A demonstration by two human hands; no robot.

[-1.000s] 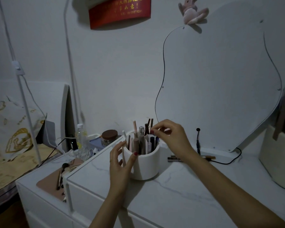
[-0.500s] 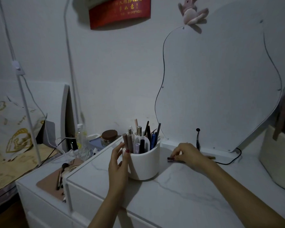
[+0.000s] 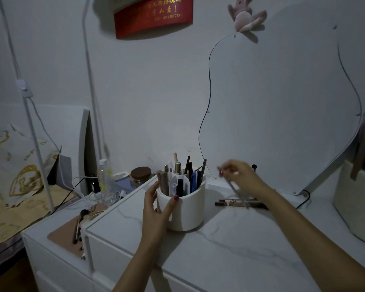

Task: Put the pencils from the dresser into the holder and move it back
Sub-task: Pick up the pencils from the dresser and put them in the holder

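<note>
A white round holder (image 3: 185,209) stands on the marble-look dresser top (image 3: 230,245), filled with several pens, pencils and makeup sticks. My left hand (image 3: 156,205) is wrapped around the holder's left side, thumb on the front rim. To the right of the holder and a little above the top, my right hand (image 3: 240,175) pinches a thin grey pencil (image 3: 234,189) that slants down to the right, blurred by motion. Two dark pencils (image 3: 238,202) lie flat on the dresser under that hand.
A wavy-edged mirror (image 3: 282,102) leans at the back with a black cable at its foot. A cream basket (image 3: 356,207) stands at the right edge. On the lower shelf to the left lie a pink mat with brushes (image 3: 72,232), a jar (image 3: 140,175) and a bottle (image 3: 103,175).
My right hand went from the holder's top down to the pencils lying on the dresser, then came up holding one of them. My left hand stayed on the holder.
</note>
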